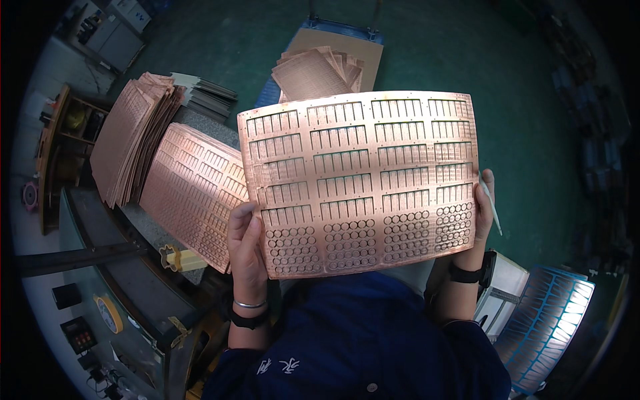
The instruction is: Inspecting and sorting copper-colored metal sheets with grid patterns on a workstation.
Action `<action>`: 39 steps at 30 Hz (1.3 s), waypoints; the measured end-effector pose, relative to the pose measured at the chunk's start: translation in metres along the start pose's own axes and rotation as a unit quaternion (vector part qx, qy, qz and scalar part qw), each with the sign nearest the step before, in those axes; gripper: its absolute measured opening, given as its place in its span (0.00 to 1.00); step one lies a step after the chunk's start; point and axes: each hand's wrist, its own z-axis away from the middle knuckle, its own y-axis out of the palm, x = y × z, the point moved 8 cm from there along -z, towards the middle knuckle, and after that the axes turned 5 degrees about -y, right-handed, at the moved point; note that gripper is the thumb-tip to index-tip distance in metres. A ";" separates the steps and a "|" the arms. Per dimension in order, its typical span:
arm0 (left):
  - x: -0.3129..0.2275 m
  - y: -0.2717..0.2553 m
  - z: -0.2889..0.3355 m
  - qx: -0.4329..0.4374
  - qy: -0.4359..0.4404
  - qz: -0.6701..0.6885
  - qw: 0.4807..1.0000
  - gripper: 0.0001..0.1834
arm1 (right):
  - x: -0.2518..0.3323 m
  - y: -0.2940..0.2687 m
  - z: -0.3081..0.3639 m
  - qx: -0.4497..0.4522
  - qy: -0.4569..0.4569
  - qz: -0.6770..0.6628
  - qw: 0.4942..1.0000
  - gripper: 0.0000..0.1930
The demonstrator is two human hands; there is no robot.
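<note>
A copper-coloured panel is held up in front of my body, tilted slightly. It has rows of comb-like slots above and grids of small rings along its lower part. My left hand grips the lower left edge, thumb on the front face. My right hand closes on the right edge. A thin pale pointed stick also sticks out at my right hand; how its other end is held is hidden. Left of the panel, a stack of similar copper panels lies partly behind it.
Many copper sheets stand leaning at the left, beside grey sheets. Ahead, a blue trolley carries brown board and fanned copper sheets. A machine with dark rails is at lower left. A blue-lined silver panel is at lower right.
</note>
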 end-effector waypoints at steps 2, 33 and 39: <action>-0.001 0.001 0.000 -0.003 0.001 0.001 1.000 0.11 | -0.001 -0.001 0.001 0.001 0.007 -0.003 1.000 0.14; 0.003 -0.006 -0.001 -0.009 0.007 0.017 1.000 0.08 | 0.006 0.004 -0.001 -0.007 -0.028 0.000 1.000 0.12; 0.002 -0.009 -0.003 -0.022 0.025 0.028 0.999 0.07 | 0.011 0.011 -0.002 0.016 -0.034 0.010 0.999 0.17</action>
